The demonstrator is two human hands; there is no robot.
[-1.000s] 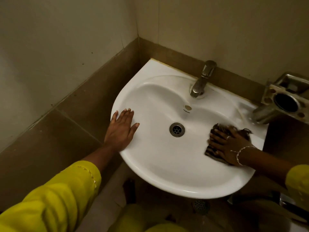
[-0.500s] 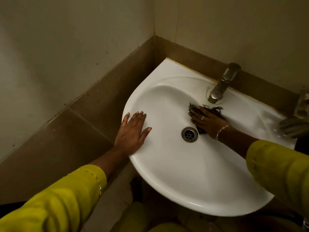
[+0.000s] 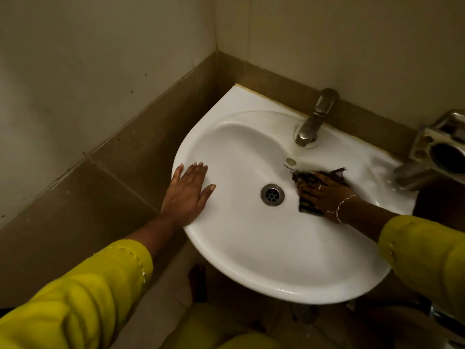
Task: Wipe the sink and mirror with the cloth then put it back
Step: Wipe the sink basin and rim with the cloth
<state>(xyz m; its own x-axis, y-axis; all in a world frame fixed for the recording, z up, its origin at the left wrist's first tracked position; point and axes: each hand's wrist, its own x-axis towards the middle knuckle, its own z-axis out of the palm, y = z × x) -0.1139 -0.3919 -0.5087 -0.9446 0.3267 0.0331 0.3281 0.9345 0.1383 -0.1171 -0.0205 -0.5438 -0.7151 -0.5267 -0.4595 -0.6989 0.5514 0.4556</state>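
Nearest me, two yellow sleeves [image 3: 83, 295] reach over the front rim of the white sink [image 3: 276, 285]. The left hand [image 3: 187, 195] rests flat on the left rim, fingers straight and together, holding nothing. Past the drain [image 3: 272, 194], on the basin's right slope, the right hand [image 3: 324, 197] lies spread over the dark patterned cloth [image 3: 308, 209], its fingers [image 3: 305, 188] pressing it down rather than clutching it. What shows of the cloth seems to run from the near side towards the back wall, frayed end pointing at the tap [image 3: 315, 119]. I would judge that, pinned only by a flat hand, it could bunch or slide loose on the slick porcelain, and loose threads could snag in the drain. A wide stroke might also knock the metal holder [image 3: 437, 152] beyond. No mirror is in view.
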